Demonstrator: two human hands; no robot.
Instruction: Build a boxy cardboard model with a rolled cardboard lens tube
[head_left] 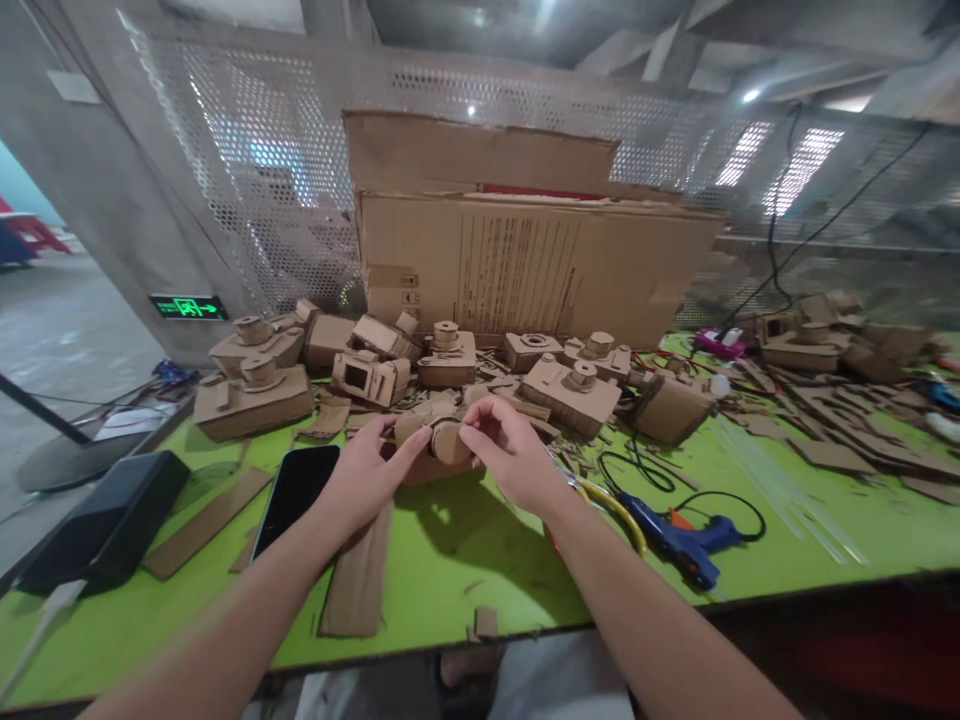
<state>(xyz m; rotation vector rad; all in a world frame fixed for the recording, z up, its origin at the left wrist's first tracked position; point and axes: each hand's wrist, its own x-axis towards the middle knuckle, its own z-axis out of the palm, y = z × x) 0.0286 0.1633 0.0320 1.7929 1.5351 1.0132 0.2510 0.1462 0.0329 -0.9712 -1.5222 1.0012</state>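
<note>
Between my hands at the table's middle is a cardboard model camera (433, 467), its near side resting low over the green tabletop. A round cardboard disc (449, 443) sits on it, facing me. My left hand (369, 468) grips the left side, thumb against the disc's edge. From the other side, my right hand (511, 455) pinches the disc's right edge between thumb and fingers. Part of the model is hidden behind my fingers. Just left of my left hand lies a black phone (294, 490), and a cardboard strip (357, 585) runs under my left wrist.
Several similar cardboard models (253, 400) stand along the back, before a large cardboard box (525, 255). Right of my right forearm are a blue glue gun (686, 540), yellow-handled pliers or scissors (619, 510) and clear glue sticks (780, 490). A black power bank (109, 520) lies left.
</note>
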